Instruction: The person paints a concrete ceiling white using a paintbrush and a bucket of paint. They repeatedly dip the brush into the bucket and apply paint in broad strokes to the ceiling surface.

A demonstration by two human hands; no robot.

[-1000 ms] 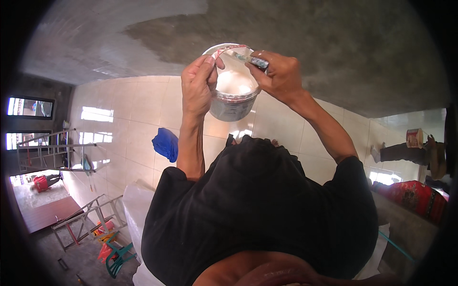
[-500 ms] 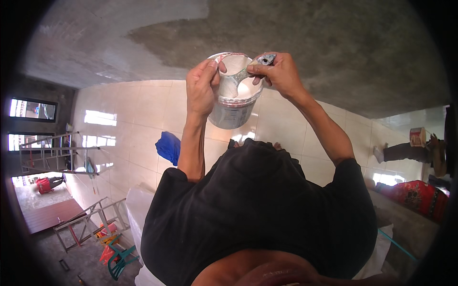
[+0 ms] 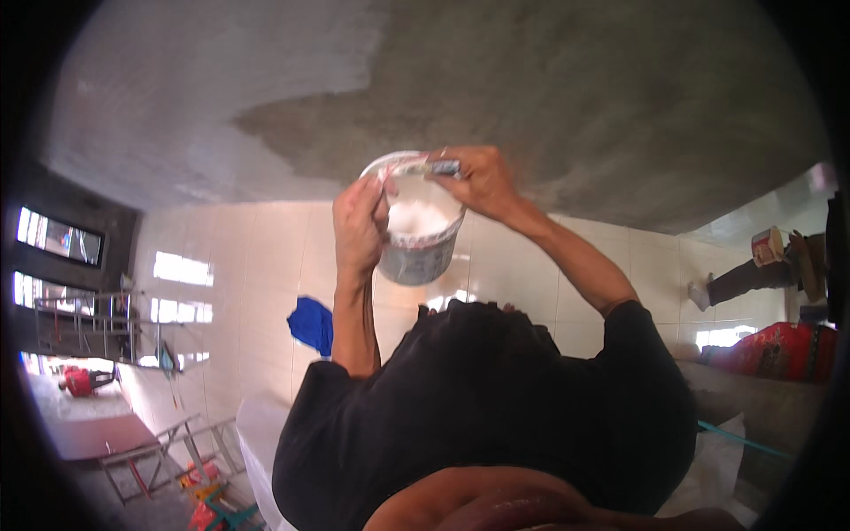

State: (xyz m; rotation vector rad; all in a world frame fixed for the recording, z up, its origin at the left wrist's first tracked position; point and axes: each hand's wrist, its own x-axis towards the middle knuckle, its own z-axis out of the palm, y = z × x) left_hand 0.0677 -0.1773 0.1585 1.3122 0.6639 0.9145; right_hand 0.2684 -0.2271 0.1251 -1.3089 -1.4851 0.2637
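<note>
A paint bucket (image 3: 416,264) with white paint (image 3: 418,217) in it is in front of my body, close to the wall. My left hand (image 3: 357,226) is closed at the bucket's left rim, its fingers on the thin reddish handle. In my right hand (image 3: 482,181) is a paintbrush (image 3: 445,167) with a paint-stained handle. The brush lies almost level above the far side of the bucket's opening. Its bristle end is hard to make out against the rim and handle.
The wall (image 3: 531,97) ahead has a lighter coated area (image 3: 221,115) on the left. A blue cloth (image 3: 311,325) lies on the tiled floor (image 3: 257,292). Ladders (image 3: 88,323) stand at left. On the right, another person's hand (image 3: 804,252) is by a small tub (image 3: 767,247).
The bucket and both hands sit lower in the view and slightly left. The brush, slanting down into the bucket's opening before, is now nearly level near the far rim.
</note>
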